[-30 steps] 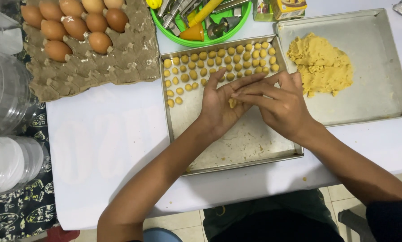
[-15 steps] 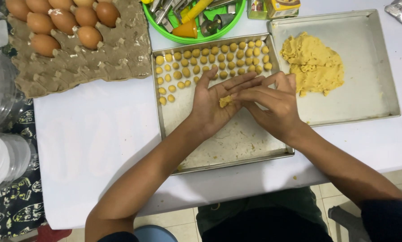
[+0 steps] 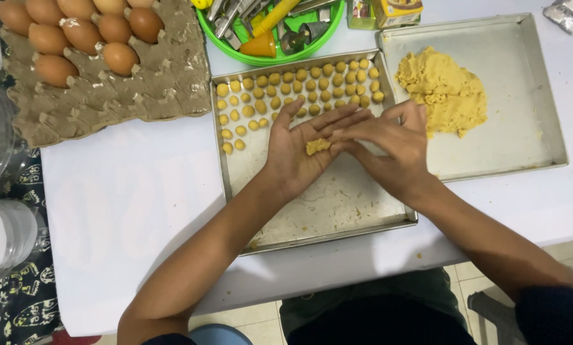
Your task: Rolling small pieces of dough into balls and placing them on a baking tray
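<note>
Small lump of yellow dough [image 3: 317, 146], rough-edged, on an upturned palm.

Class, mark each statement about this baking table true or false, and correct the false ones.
1. A small dough piece lies in the open left hand. True.
2. The dough balls fill the whole baking tray. False: only its far end.
3. The dough heap sits in the right-hand tray. True.
4. The egg carton is full. False: many cups are bare.
5. The right hand holds a spoon. False: no tool.
</note>
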